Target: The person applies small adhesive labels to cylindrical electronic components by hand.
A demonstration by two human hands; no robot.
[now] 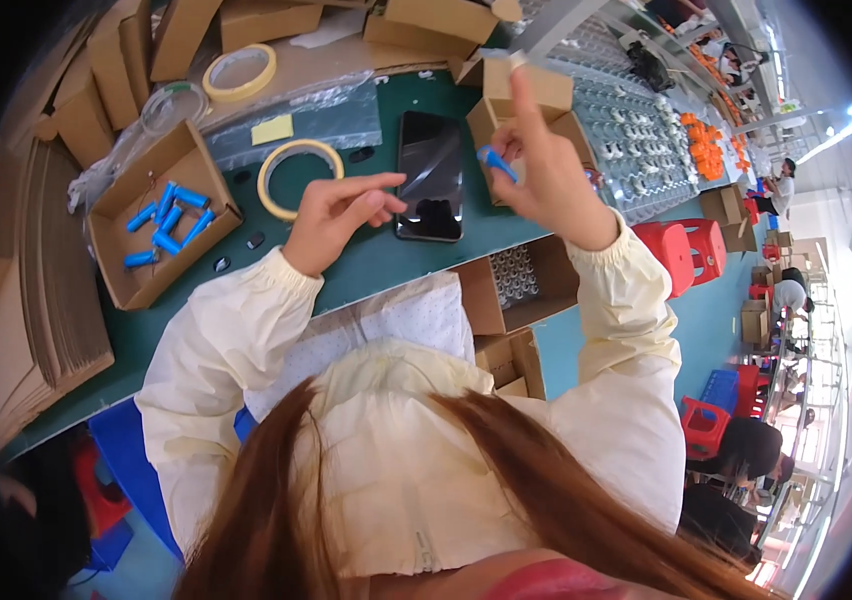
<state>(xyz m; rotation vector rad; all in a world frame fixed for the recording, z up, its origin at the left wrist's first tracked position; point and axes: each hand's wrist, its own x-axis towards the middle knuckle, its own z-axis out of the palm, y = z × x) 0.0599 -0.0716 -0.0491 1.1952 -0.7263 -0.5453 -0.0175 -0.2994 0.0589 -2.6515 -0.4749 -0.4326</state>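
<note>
My right hand (554,180) is raised over the bench's right part, its index finger pointing up and away. The other fingers close on a blue cylindrical battery (497,163), which sticks out to the left. My left hand (344,213) holds nothing that I can see; its fingers stretch to the right, close to a black smartphone (430,180) lying on the bench. Whether the fingertips touch the phone, I cannot tell. An open cardboard box (130,292) at the left holds several more blue batteries (167,238), some with thin wires.
On the green bench (346,288) lie a tape roll (272,180), another roll (214,80) and small black pieces. Cardboard boxes (426,30) line the back. Trays of metallic parts (616,130) fill the far right. Below the edge stands a box (484,300), with red stools (668,255) beyond.
</note>
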